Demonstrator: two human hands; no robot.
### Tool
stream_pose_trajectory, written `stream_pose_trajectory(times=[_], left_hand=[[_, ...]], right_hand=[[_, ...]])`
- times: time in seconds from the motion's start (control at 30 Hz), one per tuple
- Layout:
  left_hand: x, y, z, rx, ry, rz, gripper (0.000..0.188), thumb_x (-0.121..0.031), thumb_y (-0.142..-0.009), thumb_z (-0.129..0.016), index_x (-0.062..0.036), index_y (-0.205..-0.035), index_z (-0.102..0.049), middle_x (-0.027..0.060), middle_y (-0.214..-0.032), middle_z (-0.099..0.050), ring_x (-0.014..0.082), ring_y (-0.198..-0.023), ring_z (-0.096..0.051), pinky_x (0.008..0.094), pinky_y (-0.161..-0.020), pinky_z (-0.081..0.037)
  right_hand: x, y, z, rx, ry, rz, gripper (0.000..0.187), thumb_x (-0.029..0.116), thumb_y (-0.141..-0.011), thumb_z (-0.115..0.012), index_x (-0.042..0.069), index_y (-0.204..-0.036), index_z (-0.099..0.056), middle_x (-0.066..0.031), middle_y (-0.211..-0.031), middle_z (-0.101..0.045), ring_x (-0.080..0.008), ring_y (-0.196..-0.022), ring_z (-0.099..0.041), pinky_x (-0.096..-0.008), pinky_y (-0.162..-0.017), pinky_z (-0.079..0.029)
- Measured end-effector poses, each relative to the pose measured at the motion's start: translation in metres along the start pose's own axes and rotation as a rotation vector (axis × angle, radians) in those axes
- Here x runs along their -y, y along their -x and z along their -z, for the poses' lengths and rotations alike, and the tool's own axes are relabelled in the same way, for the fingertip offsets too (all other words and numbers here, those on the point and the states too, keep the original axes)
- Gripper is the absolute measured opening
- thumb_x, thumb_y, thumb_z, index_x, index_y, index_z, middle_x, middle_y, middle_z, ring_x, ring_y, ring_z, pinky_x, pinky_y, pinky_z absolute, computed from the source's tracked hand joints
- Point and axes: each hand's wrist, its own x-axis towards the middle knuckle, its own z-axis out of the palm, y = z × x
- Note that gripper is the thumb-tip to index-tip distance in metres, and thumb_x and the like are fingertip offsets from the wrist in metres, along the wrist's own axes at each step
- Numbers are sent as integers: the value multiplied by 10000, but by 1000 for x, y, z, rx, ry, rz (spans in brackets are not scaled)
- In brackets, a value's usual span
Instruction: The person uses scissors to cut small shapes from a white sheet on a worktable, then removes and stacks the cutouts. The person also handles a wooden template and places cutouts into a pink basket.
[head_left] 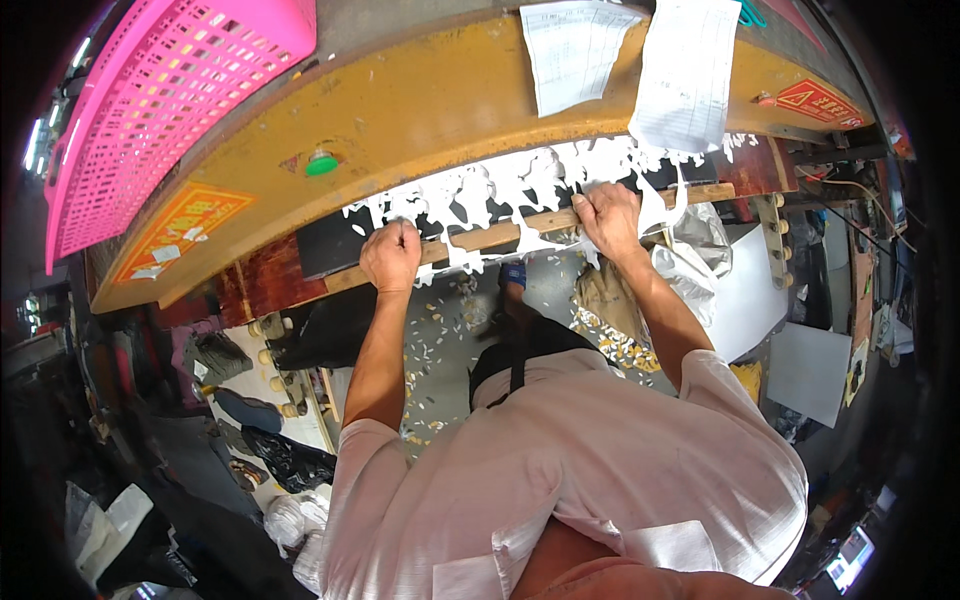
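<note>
A long wooden strip (478, 240) runs along the near edge of a black board (325, 243) in front of me. My left hand (392, 256) is closed in a fist on the strip's left part. Further right, my right hand (609, 217) curls over the same strip, with its thumb on top. Between and beyond my hands lies a white sheet (440, 194) full of cut-out gaps, and its ragged strands hang over the strip. My fingers' undersides are hidden, so a strand caught under them cannot be ruled out.
A yellow machine beam (420, 110) with a green button (322, 164) spans above the board. Two papers (690, 70) hang from it. A pink basket (170, 110) stands at upper left. White scraps litter the floor (450, 340); bags (690, 270) lie at right.
</note>
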Motion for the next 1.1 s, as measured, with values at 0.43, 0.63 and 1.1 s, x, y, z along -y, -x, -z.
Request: stream_pose_trajectory(times=[0.43, 0.63, 1.1], left_hand=[[-153, 68, 18, 263, 1170, 401, 362, -221, -1097, -562, -7, -824, -667, -20, -674, -584, 38, -613, -471, 235, -557, -385], [-194, 105, -24, 247, 1119, 247, 410, -249, -1097, -536, -6, -780, -632, 57, -640, -612, 169, -579, -575, 346, -567, -460], [-221, 182, 3, 369, 572, -157, 496, -568, -801, -824, -101, -896, -690, 55, -710, -678, 276, -714, -685, 425, -652, -532]], right_hand=[[45, -3, 53, 197, -123, -122, 605, 333, -866, -775, 81, -1398, -636, -253, -1449, -545, -420, -1334, -529, -477, -1097, -471], [73, 50, 12, 174, 108, 105, 620, 390, -758, -811, 198, -1338, -706, -177, -1417, -582, -498, -1217, -509, -557, -1046, -461], [50, 99, 92, 267, -1130, -520, 695, 62, -807, -803, 50, -1474, -612, -35, -1192, -709, -117, -1027, -617, -277, -952, -507]])
